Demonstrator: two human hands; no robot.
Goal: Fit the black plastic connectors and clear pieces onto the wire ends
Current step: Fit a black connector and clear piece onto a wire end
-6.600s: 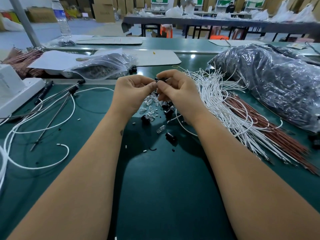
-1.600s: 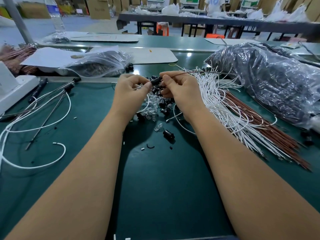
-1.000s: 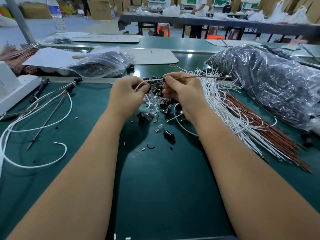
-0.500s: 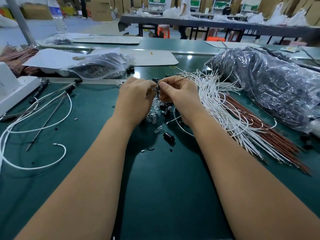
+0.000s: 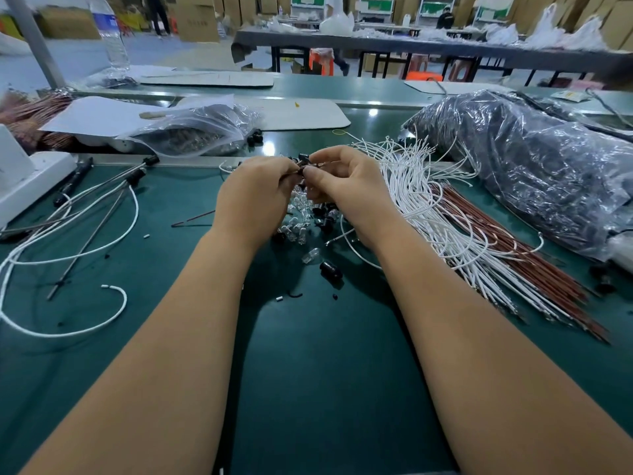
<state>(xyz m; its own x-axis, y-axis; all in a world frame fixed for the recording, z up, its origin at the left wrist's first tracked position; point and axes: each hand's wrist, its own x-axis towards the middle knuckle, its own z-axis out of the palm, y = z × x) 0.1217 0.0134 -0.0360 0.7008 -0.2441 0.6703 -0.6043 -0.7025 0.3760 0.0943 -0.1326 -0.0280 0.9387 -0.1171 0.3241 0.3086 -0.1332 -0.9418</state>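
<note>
My left hand [image 5: 253, 197] and my right hand [image 5: 346, 186] meet fingertip to fingertip above the green mat. Between them they pinch a small black connector [image 5: 303, 161]. A thin brown wire [image 5: 193, 218] pokes out to the left from under my left hand, which holds it. Below the hands lies a pile of clear pieces [image 5: 297, 231] mixed with black connectors. One clear piece [image 5: 311, 256] and one black connector [image 5: 330, 270] lie apart, nearer to me. What the fingertips do at the wire end is hidden.
A bundle of white wires [image 5: 428, 207] and brown wires [image 5: 520, 265] fans out on the right, beside a large dark plastic bag [image 5: 534, 166]. Loose white wires [image 5: 68, 241] and thin rods lie on the left by a white box [image 5: 24, 180]. A clear bag [image 5: 198, 132] sits behind.
The brown wire that pointed up and right from my fingers half a second ago now trails out to the left under my left hand. Both hands stay pressed together.
</note>
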